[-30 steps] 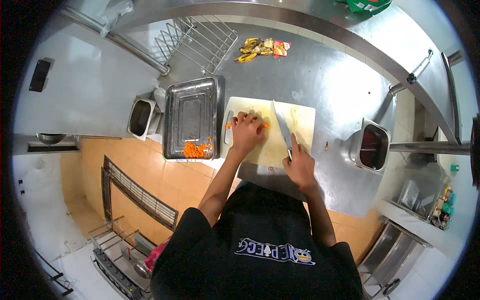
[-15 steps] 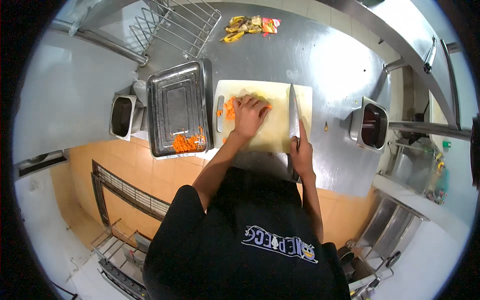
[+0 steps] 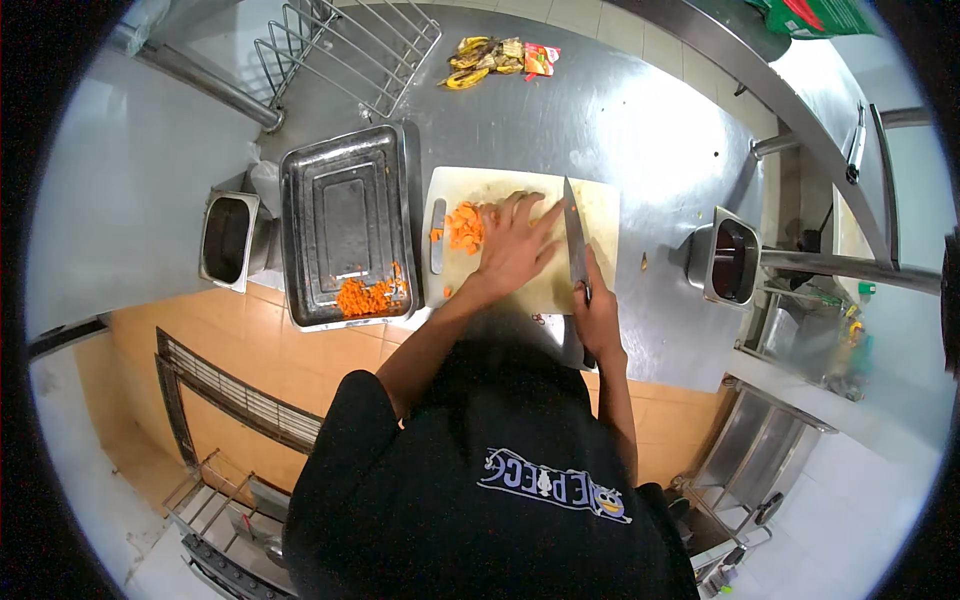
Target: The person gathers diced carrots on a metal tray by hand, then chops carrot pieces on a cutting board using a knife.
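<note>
My left hand (image 3: 514,250) is spread open, palm down, over the pale cutting board (image 3: 601,215). Its fingers fan out over the middle of the board; whatever lies beneath the palm is hidden. Beside its thumb sits a small heap of orange carrot pieces (image 3: 464,228), and a few loose bits lie near the board's handle slot. At the board's right side, my right hand (image 3: 598,318) grips a large kitchen knife (image 3: 576,238), its blade pointing away from me. To the left, a metal tray (image 3: 350,190) holds finely diced carrot (image 3: 370,296) in its near right corner.
Banana peels (image 3: 480,60) and a red packet (image 3: 541,59) lie on the steel table (image 3: 660,140) at the far side. A wire rack (image 3: 365,55) stands far left. Deep metal containers flank the table at left (image 3: 228,240) and right (image 3: 735,262).
My left hand has opened from bunched fingers to a wide spread and moved slightly right, showing more of the carrot heap. The knife now tilts a little more to the left.
</note>
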Available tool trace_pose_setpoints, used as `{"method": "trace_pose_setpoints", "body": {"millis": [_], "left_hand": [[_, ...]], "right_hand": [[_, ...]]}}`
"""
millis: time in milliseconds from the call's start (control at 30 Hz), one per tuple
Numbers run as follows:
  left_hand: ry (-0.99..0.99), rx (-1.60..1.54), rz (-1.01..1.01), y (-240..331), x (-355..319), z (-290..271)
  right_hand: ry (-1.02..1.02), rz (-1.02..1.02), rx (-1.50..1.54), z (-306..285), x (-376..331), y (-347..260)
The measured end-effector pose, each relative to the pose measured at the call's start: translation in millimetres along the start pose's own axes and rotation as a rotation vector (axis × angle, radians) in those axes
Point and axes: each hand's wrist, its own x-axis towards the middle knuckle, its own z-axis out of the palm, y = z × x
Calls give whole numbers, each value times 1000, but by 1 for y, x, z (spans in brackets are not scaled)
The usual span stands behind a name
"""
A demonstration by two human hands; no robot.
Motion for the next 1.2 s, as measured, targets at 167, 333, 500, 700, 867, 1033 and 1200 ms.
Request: {"method": "trace_pose_setpoints", "body": {"millis": [167,333,500,700,867,1033,1200], "left_hand": [[-111,-131,81,10,3,0],[-177,-143,87,12,-5,-2],[-210,-142,102,12,-17,-2],[-258,-133,96,7,-36,-1],[-109,-139,113,2,-35,6],[178,-161,163,-16,-26,1],[272,-77,-33,-16,-6,-18]], "right_hand": [[-13,-22,92,-6,-13,-12],[-27,-5,101,-9,-30,-24],[-52,51,203,-9,-43,-25],[-11,22,345,-6,-53,-7],[70,-3,414,-3,-55,13],[69,37,481,-10,-56,17],[117,-68,429,-1,-51,27]]}}
